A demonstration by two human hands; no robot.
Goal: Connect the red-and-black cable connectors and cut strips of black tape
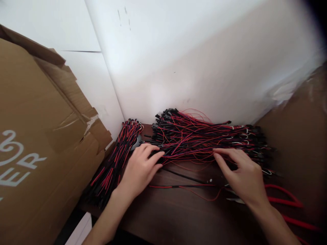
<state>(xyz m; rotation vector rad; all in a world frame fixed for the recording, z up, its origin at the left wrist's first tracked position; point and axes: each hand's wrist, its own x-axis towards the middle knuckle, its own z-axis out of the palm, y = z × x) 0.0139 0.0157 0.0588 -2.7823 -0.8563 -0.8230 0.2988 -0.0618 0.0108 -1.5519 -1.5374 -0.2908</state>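
Note:
A large pile of cables (189,139), with black sleeves, red and dark wires and black connectors, lies on the dark brown table (178,217). My left hand (141,166) is at the pile's near left end, its fingers apart and slightly bent, fingertips against or just over the cables. At the pile's near edge, my right hand (242,173) has thumb and forefinger tips close together beside thin red wires; whatever lies between them is too small to make out. In front of the pile are a loose black cable (182,175) and a red-and-black cable (176,186).
A second cable bundle (114,160) lies left of my left hand. Scissors with red handles (286,197) lie partly under my right hand. A cardboard box (46,136) stands at the left, brown cardboard (298,136) at the right, and a white wall (178,68) behind.

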